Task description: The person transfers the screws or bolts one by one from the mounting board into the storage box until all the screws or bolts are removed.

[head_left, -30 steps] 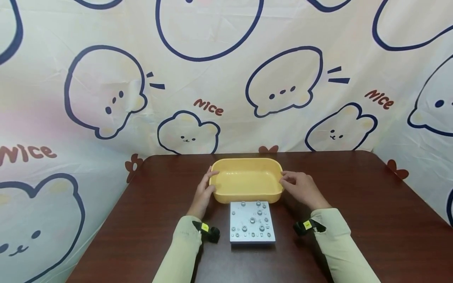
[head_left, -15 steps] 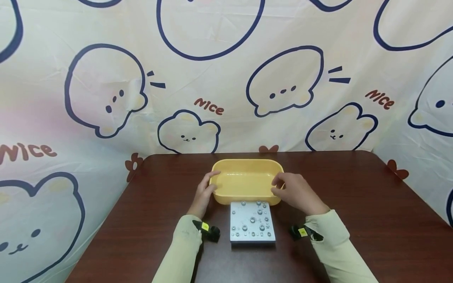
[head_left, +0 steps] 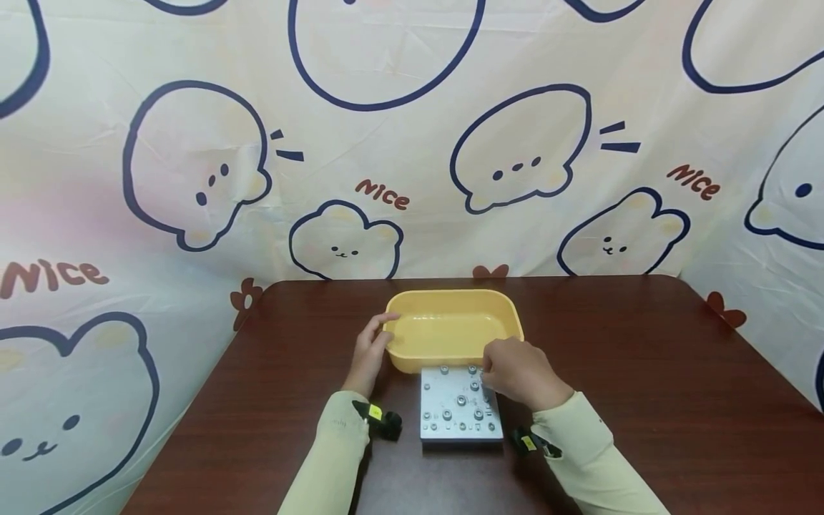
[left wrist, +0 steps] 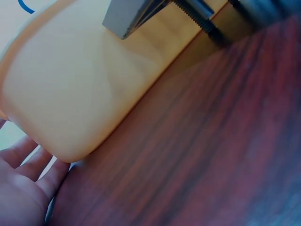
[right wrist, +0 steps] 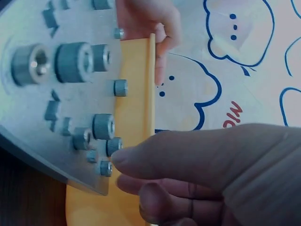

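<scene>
A yellow plastic tray [head_left: 450, 343] lies on the table, its long side toward me. My left hand [head_left: 369, 350] holds its left end, with fingertips over the rim in the head view and other fingers against its outer corner in the left wrist view. In front of the tray stands a silver metal plate [head_left: 444, 397] set with several socket-head screws of different sizes. My right hand [head_left: 520, 372] is over the plate's far right corner. In the right wrist view its thumb and forefinger are beside a small screw [right wrist: 106, 168], tips apart; whether they touch it is unclear.
The dark brown wooden table [head_left: 309, 400] spreads around both hands. Behind it hangs a pale cloth [head_left: 425, 143] with cartoon outlines. Threaded screw shanks [left wrist: 195, 16] stick out below the plate in the left wrist view. Each wrist carries a small black camera [head_left: 386, 423].
My right hand has left the tray's right rim and come nearer and to the left, onto the plate's far corner. The left hand keeps its place at the tray.
</scene>
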`<control>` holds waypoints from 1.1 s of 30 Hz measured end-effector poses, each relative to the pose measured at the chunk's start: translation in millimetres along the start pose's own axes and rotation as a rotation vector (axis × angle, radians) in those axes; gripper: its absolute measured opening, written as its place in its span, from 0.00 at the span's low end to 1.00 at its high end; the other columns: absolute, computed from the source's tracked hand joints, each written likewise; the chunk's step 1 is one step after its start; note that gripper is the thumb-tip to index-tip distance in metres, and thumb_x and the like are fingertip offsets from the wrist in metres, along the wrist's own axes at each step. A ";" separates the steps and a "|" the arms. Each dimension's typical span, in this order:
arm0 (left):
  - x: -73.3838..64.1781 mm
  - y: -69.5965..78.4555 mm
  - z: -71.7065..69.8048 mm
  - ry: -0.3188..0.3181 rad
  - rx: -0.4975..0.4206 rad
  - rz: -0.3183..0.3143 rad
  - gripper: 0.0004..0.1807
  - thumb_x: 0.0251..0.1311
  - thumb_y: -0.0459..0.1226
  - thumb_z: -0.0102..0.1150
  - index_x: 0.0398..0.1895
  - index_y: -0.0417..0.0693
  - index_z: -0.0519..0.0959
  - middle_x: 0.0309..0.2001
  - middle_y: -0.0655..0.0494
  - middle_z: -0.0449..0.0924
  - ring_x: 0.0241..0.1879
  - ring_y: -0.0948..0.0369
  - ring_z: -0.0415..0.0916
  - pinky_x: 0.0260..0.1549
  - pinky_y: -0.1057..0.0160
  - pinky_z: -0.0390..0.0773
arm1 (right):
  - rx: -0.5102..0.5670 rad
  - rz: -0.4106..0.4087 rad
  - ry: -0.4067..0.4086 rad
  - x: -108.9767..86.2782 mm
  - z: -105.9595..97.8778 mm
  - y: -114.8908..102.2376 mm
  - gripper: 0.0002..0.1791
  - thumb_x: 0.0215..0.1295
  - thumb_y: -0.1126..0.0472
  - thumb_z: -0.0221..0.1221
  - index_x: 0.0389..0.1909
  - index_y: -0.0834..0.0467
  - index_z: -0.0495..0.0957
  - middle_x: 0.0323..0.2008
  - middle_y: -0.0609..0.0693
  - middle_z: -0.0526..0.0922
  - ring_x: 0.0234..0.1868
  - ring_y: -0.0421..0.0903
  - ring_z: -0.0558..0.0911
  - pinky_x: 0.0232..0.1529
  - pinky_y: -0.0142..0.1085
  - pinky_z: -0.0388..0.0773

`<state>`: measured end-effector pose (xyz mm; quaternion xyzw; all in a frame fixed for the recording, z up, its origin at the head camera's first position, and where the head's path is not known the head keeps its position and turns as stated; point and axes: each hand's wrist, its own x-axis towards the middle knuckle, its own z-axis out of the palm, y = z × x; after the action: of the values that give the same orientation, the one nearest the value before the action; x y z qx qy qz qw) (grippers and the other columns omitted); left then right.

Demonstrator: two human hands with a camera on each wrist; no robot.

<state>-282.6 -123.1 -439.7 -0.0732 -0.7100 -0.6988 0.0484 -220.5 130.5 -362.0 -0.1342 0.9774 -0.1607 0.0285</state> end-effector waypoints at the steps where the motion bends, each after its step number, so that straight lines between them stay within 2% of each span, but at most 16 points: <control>1: -2.1 4.1 0.7 0.000 0.003 0.002 0.21 0.62 0.29 0.46 0.59 0.39 0.73 0.65 0.48 0.67 0.64 0.52 0.62 0.59 0.61 0.66 | -0.005 0.008 -0.001 0.1 0.9 -0.9 0.04 0.55 0.63 0.63 0.23 0.55 0.81 0.15 0.45 0.73 0.19 0.45 0.72 0.19 0.34 0.69; 4: -7.2 12.6 2.6 0.003 0.009 0.007 0.21 0.62 0.30 0.46 0.59 0.39 0.73 0.64 0.48 0.68 0.63 0.52 0.64 0.55 0.66 0.68 | -0.016 0.026 -0.006 0.5 3.3 -2.8 0.03 0.55 0.63 0.65 0.24 0.57 0.81 0.16 0.46 0.74 0.19 0.45 0.72 0.20 0.35 0.69; 6: -7.9 13.3 2.6 0.003 0.010 0.007 0.21 0.62 0.30 0.46 0.59 0.39 0.73 0.65 0.48 0.67 0.63 0.51 0.64 0.54 0.67 0.69 | -0.025 0.035 -0.004 1.5 5.0 -3.2 0.04 0.55 0.62 0.66 0.25 0.57 0.81 0.17 0.45 0.75 0.20 0.44 0.73 0.21 0.35 0.70; 11: -8.2 13.4 1.8 -0.011 -0.005 -0.006 0.21 0.63 0.29 0.46 0.60 0.39 0.72 0.65 0.48 0.66 0.61 0.47 0.65 0.56 0.59 0.70 | -0.053 0.039 0.013 4.0 10.1 -2.1 0.05 0.55 0.61 0.67 0.24 0.57 0.81 0.16 0.45 0.75 0.19 0.44 0.73 0.21 0.35 0.71; 14: -8.1 13.8 1.5 -0.016 -0.008 -0.012 0.21 0.63 0.30 0.46 0.60 0.39 0.72 0.65 0.48 0.66 0.61 0.47 0.66 0.57 0.57 0.69 | -0.059 0.040 0.019 5.1 12.6 -0.8 0.06 0.55 0.61 0.66 0.22 0.56 0.80 0.15 0.45 0.74 0.18 0.44 0.72 0.20 0.35 0.70; 20: -8.1 14.0 1.8 -0.013 -0.001 -0.005 0.22 0.62 0.30 0.47 0.60 0.38 0.72 0.64 0.48 0.67 0.62 0.46 0.64 0.54 0.63 0.68 | -0.048 0.049 0.020 6.0 15.0 -0.2 0.08 0.55 0.61 0.65 0.20 0.56 0.79 0.13 0.46 0.73 0.17 0.44 0.72 0.19 0.35 0.69; 25: -8.4 12.8 2.1 -0.006 0.004 0.030 0.21 0.61 0.28 0.47 0.59 0.38 0.73 0.62 0.47 0.70 0.60 0.45 0.65 0.51 0.65 0.69 | -0.050 0.025 0.047 6.1 15.5 -1.1 0.10 0.52 0.63 0.64 0.16 0.55 0.76 0.12 0.46 0.72 0.16 0.44 0.71 0.17 0.34 0.66; 27: -8.3 11.8 1.9 -0.008 0.002 0.041 0.21 0.61 0.28 0.47 0.59 0.37 0.73 0.62 0.45 0.70 0.60 0.45 0.66 0.52 0.63 0.70 | -0.054 0.019 0.055 6.6 15.7 -1.3 0.10 0.52 0.63 0.64 0.15 0.55 0.75 0.11 0.46 0.71 0.15 0.44 0.71 0.17 0.34 0.66; 29: -4.2 3.2 1.5 0.001 -0.010 0.039 0.21 0.62 0.28 0.48 0.59 0.41 0.73 0.62 0.47 0.70 0.59 0.47 0.67 0.53 0.61 0.71 | -0.056 0.017 0.058 7.0 16.2 -1.2 0.10 0.52 0.63 0.64 0.15 0.55 0.75 0.11 0.46 0.71 0.15 0.44 0.71 0.17 0.34 0.66; 33: 2.8 -7.3 0.7 0.012 -0.012 -0.017 0.23 0.63 0.31 0.49 0.62 0.51 0.71 0.64 0.53 0.68 0.60 0.52 0.67 0.58 0.54 0.70 | -0.062 0.018 0.059 6.9 16.1 -1.3 0.10 0.52 0.62 0.64 0.16 0.55 0.75 0.11 0.47 0.71 0.15 0.44 0.71 0.17 0.34 0.66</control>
<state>-286.6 -122.4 -446.4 -0.0631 -0.7059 -0.7039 0.0465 -225.2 122.5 -376.9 -0.1213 0.9835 -0.1339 -0.0031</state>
